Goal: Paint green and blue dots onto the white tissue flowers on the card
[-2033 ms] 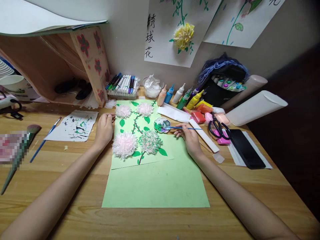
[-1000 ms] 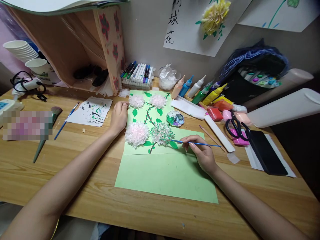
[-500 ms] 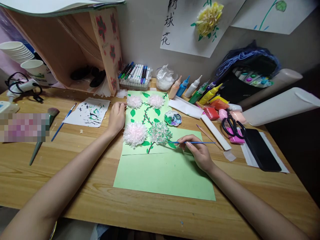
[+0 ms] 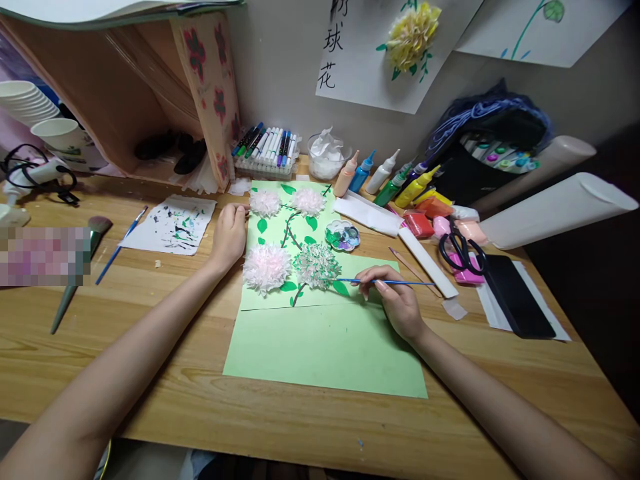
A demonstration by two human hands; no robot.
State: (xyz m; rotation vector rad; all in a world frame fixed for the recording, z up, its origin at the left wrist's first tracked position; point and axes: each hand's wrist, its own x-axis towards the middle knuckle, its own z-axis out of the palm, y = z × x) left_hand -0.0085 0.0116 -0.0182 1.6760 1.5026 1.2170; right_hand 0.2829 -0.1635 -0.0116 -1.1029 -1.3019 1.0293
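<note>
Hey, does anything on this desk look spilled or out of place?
Small strays only: a blue fleck near the front of the desk and a pale scrap right of the right hand, each lying alone. The white sheet left of the left hand is streaked with paint, perhaps from brush wiping.

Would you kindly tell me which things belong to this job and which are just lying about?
In the job, it seems: blue paintbrush in the right hand; flowered green sheet by the left hand; paint palette.

Lying about, apparently: scissors; phone; paper cups.
</note>
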